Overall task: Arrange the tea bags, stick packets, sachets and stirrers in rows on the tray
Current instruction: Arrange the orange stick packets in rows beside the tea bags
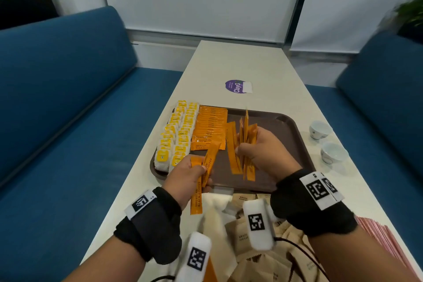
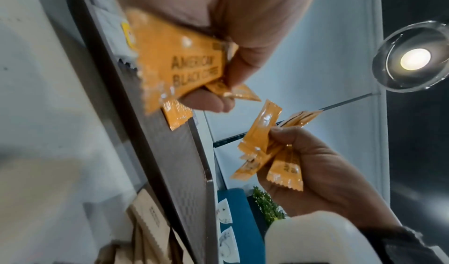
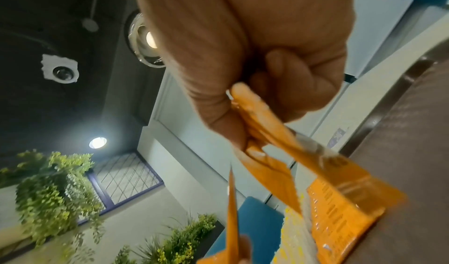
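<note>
The left hand [image 1: 186,176] pinches two orange coffee sticks [image 1: 202,181] over the brown tray's [image 1: 295,135] 7 o'clock edge, while the right hand [image 1: 263,151] grips a fanned bundle of sticks [image 1: 245,142] above the tray's middle. Tea bags [image 1: 176,137] and laid coffee sticks [image 1: 210,128] fill rows toward 10 o'clock; brown sachets [image 1: 258,256] lie on the counter [image 1: 238,62] at 6 o'clock.

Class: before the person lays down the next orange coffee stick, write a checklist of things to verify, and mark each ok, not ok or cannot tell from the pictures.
1. Left hand grips two orange sticks: ok.
2. Right hand holds a fanned bunch of sticks: ok, though untidy.
3. Orange row on the tray lies neatly stacked: ok.
4. Bare tray floor right of that row: ok.
5. Tea bags already in two rows: ok.
6. Printed sides all face the same way: cannot tell.
</note>
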### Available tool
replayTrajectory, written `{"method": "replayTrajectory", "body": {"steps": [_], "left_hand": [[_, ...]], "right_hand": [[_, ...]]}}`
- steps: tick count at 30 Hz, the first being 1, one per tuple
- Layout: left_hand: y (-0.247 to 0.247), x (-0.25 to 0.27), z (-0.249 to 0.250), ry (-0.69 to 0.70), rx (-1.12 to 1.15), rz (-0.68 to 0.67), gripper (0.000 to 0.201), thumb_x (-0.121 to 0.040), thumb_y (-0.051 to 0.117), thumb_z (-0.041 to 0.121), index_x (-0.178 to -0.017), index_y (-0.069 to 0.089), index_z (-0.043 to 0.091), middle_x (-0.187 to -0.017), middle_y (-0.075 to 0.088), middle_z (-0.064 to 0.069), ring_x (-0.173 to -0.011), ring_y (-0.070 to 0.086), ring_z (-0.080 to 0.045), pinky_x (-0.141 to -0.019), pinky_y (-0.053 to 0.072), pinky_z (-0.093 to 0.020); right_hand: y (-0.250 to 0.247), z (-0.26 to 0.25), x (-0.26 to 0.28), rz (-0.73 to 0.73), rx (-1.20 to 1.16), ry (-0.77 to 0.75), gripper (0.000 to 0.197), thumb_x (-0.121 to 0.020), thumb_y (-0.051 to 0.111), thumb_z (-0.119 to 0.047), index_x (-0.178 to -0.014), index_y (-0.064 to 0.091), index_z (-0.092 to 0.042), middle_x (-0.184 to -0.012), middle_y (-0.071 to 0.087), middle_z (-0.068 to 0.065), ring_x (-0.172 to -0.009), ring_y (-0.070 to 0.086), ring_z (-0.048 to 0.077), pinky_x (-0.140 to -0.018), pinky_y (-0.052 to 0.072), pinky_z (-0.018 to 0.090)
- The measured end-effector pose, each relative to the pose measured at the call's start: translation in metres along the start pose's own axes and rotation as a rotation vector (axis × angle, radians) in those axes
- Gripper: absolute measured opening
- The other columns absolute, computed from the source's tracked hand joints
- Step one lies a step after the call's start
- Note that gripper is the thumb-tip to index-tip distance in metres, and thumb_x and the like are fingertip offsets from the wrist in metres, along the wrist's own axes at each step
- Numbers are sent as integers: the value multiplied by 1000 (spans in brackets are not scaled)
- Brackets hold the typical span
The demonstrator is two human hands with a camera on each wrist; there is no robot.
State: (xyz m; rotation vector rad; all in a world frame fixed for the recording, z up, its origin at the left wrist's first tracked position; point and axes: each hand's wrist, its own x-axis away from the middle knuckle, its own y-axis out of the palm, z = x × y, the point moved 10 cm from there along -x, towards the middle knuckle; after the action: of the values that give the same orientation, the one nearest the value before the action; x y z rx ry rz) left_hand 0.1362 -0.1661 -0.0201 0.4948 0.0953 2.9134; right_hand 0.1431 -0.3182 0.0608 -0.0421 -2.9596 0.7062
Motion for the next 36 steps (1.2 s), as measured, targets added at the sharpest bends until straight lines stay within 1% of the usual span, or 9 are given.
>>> {"method": "replayTrajectory", "body": {"steps": [3,6,10,12,15,18,22,30,36], "left_hand": [[10,1,1,42,-10,-12,25,-98,33,6,-95,54,18,-73,51,-6,-59,45,-14,-52,40,-25],[18,3,0,81,-105,-10,26,-99,36,36,-95,56,20,-71,50,-1,-59,43,-12,-50,34,-23],[23,3,-9,19,-137,-65,75,-59,55,76,-108,53,19,-81,58,3,-70,52,-11,-51,34,-22],[25,3,-11,-4,-125,-98,70,-54,68,67,-104,54,20,-77,56,5,-65,51,-7,-45,33,-17],[24,4,-7,19,-93,-102,49,-74,66,50,-105,56,14,-70,53,3,-59,49,-7,-38,33,-11],[17,2,-7,78,-144,-55,44,-84,55,48,-114,52,16,-67,48,6,-52,44,-4,-40,34,-13],[17,4,-15,58,-88,-49,14,-95,47,32,-94,54,20,-45,44,10,-36,35,-3,-37,28,-18],[7,3,-29,-77,6,-91,25,-92,53,13,-67,50,12,-55,44,-9,-44,40,-17,-44,34,-20],[-5,7,-18,28,-44,-17,23,-86,57,1,-66,56,11,-46,56,3,-41,52,-11,-40,40,-19]], "right_hand": [[28,8,8,-129,-56,57,8,-88,58,-5,-83,61,-11,-78,65,5,-72,65,14,-69,52,26],[51,11,9,-166,-31,22,11,-89,58,-10,-89,65,-1,-89,69,16,-83,68,26,-77,56,33],[67,13,4,-194,116,-14,19,-92,55,-15,-73,56,-9,-68,58,3,-60,57,8,-60,49,14],[76,19,5,-215,171,-28,23,-89,59,-11,-77,47,-26,-75,51,-9,-67,51,0,-66,50,17],[85,26,6,-226,183,-25,36,-83,65,-5,-83,43,-33,-83,51,-11,-78,53,5,-85,52,33],[87,25,4,-250,324,-26,36,-74,75,-15,-99,50,-19,-87,56,-4,-79,59,11,-72,55,31],[90,19,9,-247,327,-12,48,-70,74,-5,-108,48,-18,-103,51,3,-82,61,17,-70,58,33],[97,4,17,-343,329,-42,78,-62,81,-2,-128,42,-20,-121,40,1,-94,58,19,-71,58,34],[102,-10,31,-262,460,-190,85,-63,83,-10,-132,34,-20,-124,34,1,-96,57,25,-77,54,42]]}}
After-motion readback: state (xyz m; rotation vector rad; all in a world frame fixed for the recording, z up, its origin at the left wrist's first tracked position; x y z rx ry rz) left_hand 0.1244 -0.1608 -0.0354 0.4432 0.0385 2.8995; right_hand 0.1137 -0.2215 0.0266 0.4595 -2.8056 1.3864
